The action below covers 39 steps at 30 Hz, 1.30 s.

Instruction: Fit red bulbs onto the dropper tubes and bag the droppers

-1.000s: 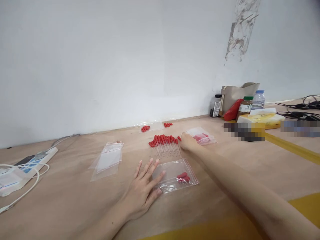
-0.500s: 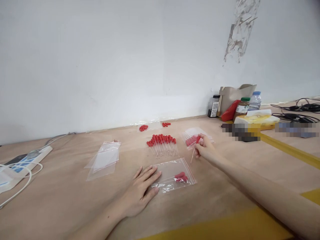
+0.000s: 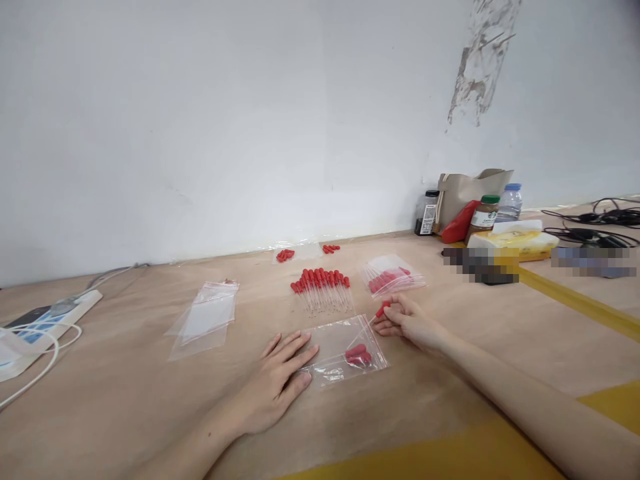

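Note:
My left hand (image 3: 280,380) lies flat with fingers spread, touching the left side of a clear zip bag (image 3: 330,333). Inside that bag are a few droppers with red bulbs (image 3: 357,355). My right hand (image 3: 407,321) pinches a dropper (image 3: 381,309) by its red bulb; its thin clear stem points down and left at the bag's right, zip-lined edge. Whether the tip is inside the bag I cannot tell. Behind the bag, a row of red-bulbed droppers (image 3: 323,283) lies side by side. A filled zip bag of droppers (image 3: 393,277) rests beyond my right hand.
Flat zip bags (image 3: 207,317) are stacked at left, near a power strip (image 3: 50,333) with white cables. Loose red bulbs (image 3: 285,255) lie by the wall. At right stand a tissue pack (image 3: 515,243), a green-lidded jar (image 3: 484,219), a water bottle (image 3: 511,202) and a grey bag (image 3: 470,187).
My right hand has moved down and left from beside the filled bag, bringing the dropper to the right edge of the front bag. My left hand has stayed on the bag.

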Tool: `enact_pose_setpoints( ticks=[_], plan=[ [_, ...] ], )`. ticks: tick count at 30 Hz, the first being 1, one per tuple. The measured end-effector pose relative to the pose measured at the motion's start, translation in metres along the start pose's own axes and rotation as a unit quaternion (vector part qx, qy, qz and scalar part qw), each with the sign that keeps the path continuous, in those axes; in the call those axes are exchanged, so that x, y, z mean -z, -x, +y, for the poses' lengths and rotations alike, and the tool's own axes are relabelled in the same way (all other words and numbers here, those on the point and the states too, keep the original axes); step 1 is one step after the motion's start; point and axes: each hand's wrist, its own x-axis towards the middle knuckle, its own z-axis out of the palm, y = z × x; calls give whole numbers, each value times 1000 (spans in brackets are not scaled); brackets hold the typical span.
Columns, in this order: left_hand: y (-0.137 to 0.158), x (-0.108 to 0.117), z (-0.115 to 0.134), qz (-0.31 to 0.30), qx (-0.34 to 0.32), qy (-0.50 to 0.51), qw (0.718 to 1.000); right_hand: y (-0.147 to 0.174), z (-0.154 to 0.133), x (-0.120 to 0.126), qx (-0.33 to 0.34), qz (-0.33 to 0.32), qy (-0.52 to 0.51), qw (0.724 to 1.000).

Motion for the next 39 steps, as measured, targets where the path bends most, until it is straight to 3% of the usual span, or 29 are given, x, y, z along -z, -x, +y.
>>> enact_pose_setpoints(
  ticks=[2,5,8,14,20,24,28,30,32,39],
  plan=[
    [0,0,0,-1,1,-5,1000,2,-4,8,-6,-54,88,995],
    [0,0,1,1,1,-8,1000,2,-7,14,55,-99,208,972],
    [0,0,2,5,3,-7,1000,1,-3,10,129,-104,274,947],
    [-1,1,3,7,7,-3,1000,2,5,-6,204,-96,365,904],
    [-1,2,3,0,6,-14,1000,4,7,-11,157,-173,280,931],
    [-1,2,3,-4,2,-21,1000,-9,5,-2,162,-65,317,932],
    [-1,1,2,-8,1,-21,1000,-31,-11,-8,199,38,433,878],
    [-1,1,2,-9,3,-18,1000,-46,-21,-19,173,77,485,854],
    [-1,1,2,-9,4,-15,1000,-65,-27,-31,126,106,508,846],
    [0,3,2,-11,3,0,1000,-116,-32,-55,-9,119,493,862]
  ],
)
